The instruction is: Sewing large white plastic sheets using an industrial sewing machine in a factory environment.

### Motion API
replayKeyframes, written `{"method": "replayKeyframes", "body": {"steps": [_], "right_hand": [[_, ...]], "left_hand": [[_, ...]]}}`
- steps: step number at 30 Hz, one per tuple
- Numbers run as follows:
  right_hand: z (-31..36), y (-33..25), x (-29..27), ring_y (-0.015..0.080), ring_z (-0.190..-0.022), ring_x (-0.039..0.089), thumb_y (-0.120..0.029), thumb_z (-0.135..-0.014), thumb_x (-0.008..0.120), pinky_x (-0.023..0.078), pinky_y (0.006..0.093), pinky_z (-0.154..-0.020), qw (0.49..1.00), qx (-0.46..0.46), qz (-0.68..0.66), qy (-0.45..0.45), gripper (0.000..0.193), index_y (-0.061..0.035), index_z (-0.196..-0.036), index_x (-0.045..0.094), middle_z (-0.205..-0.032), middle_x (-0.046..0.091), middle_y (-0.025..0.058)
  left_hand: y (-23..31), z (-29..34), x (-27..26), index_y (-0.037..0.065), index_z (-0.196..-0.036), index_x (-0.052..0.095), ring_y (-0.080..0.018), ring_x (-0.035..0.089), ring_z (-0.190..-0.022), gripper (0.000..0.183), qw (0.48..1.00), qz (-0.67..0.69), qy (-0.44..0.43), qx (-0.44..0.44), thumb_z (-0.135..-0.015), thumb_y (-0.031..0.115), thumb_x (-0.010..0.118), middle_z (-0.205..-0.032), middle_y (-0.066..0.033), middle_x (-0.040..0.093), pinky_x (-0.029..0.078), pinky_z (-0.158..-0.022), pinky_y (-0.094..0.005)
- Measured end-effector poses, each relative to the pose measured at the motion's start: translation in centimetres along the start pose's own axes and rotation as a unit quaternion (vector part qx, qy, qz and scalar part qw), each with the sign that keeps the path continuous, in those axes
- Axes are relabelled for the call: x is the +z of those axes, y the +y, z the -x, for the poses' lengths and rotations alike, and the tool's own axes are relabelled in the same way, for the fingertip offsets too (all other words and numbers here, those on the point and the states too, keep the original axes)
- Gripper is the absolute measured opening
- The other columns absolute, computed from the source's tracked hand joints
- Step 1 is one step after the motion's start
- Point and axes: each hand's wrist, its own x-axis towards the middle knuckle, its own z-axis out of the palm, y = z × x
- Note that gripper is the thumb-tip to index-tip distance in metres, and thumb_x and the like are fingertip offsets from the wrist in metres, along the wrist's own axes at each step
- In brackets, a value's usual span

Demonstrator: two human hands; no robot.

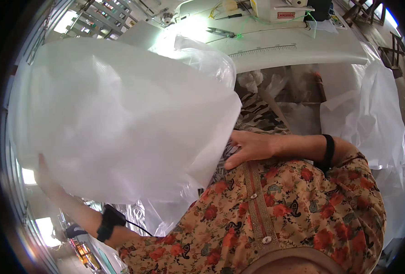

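Observation:
A large white, translucent plastic sheet (120, 123) fills the left half of the view, raised and bulging in front of me. My left hand (45, 171) is at its far left edge, with a finger or thumb against the sheet and the rest blurred through or hidden by it; it appears to grip that edge. My right hand (250, 147) is at the sheet's right edge, low over my lap. Its thumb is spread away from the fingers, whose tips go out of sight by the sheet. Whether they hold the edge does not show.
Ahead is a pale worktable (303, 55) with a ruler scale (264, 49), thread snips (221, 32) and a white machine base (280, 13). A bright lamp glow lies at its left. Clear plastic film (207, 59) lies behind the sheet; more white sheeting (366, 114) drapes at right.

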Motion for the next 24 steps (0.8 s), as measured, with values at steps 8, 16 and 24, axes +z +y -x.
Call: {"method": "replayKeyframes", "body": {"steps": [8, 16, 24], "right_hand": [[-7.4, 2.1, 3.4, 0.0327, -0.133, 0.036, -0.036, -0.076, 0.08, 0.039, 0.043, -0.104, 0.988, 0.078, -0.132, -0.032, 0.105, -0.0001, -0.148, 0.012, -0.146, 0.031, 0.0242], [-12.5, 5.7, 5.9, 0.0347, -0.133, 0.035, -0.026, -0.074, 0.08, 0.034, 0.044, -0.106, 0.984, 0.093, -0.143, 0.058, 0.115, -0.0078, -0.151, -0.003, -0.151, 0.023, 0.0238], [-17.0, 11.0, 4.1, 0.0301, -0.118, 0.051, -0.016, -0.076, 0.075, 0.042, 0.0372, -0.098, 0.997, 0.027, -0.067, 0.001, 0.101, -0.0098, -0.151, 0.008, -0.15, 0.03, 0.0176]], "left_hand": [[-4.6, -16.8, -5.7, -0.011, -0.119, 0.055, -0.0209, 0.062, -0.094, 0.048, 0.966, -0.259, -0.007, -0.003, -0.087, 0.023, 0.064, -0.108, -0.0135, 0.064, 0.049, -0.082, -0.0302], [-0.2, -26.2, -12.0, -0.009, -0.12, 0.056, -0.0199, 0.063, -0.089, 0.049, 0.935, -0.348, -0.066, 0.024, -0.086, 0.026, 0.066, -0.104, -0.0121, 0.065, 0.049, -0.08, -0.0302], [6.5, -25.0, -7.9, -0.007, -0.112, 0.062, -0.0236, 0.064, -0.085, 0.051, 0.933, -0.327, -0.124, 0.087, -0.081, 0.034, 0.067, -0.097, -0.0134, 0.068, 0.05, -0.077, -0.0337]]}}
